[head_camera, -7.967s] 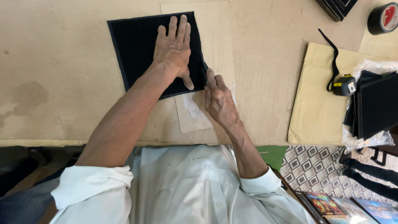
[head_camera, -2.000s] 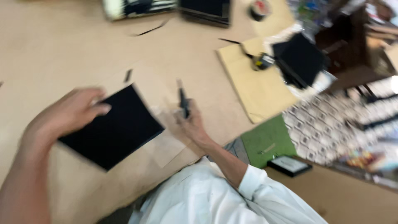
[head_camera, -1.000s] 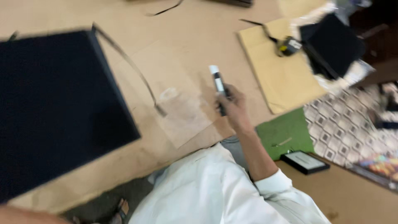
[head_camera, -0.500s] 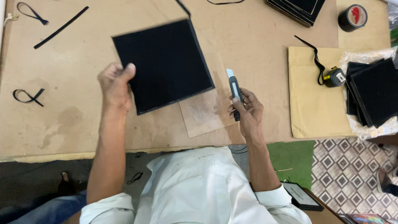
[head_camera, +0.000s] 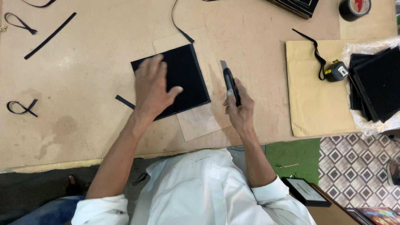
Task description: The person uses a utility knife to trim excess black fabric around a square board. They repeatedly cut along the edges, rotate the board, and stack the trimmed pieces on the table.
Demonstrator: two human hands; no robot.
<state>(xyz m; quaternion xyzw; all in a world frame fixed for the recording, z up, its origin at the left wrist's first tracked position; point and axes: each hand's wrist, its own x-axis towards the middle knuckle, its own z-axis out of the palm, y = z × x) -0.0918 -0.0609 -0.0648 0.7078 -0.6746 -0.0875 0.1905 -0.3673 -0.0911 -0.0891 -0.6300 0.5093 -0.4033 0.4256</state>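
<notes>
A wide, pale brown fibreboard worktable (head_camera: 83, 125) fills most of the view, its surface scuffed and darkened by a few stains near the front edge. The left hand (head_camera: 153, 87) lies flat and spread open on a square piece of black sheet material (head_camera: 187, 79), pressing it down rather than gripping it. That black square rests on a thin, lighter cardboard underlay (head_camera: 204, 121) near the middle of the table. The right hand (head_camera: 238, 109) is closed around a black utility knife (head_camera: 229, 82), whose blade end points away from the person, just beside the right edge of the square and apart from it.

Thin black offcut strips (head_camera: 50, 35) lie scattered on the left of the table, one curled into a loop (head_camera: 21, 107). To the right sits a tan paper sheet (head_camera: 316, 91) with a yellow and black tape measure (head_camera: 336, 71) on it, next to a stack of black squares in clear plastic wrap (head_camera: 375, 85). A roll of black tape (head_camera: 354, 8) stands at the far corner. Beyond the table edge the floor shows a green mat (head_camera: 291, 156) and patterned tiles (head_camera: 354, 166).
</notes>
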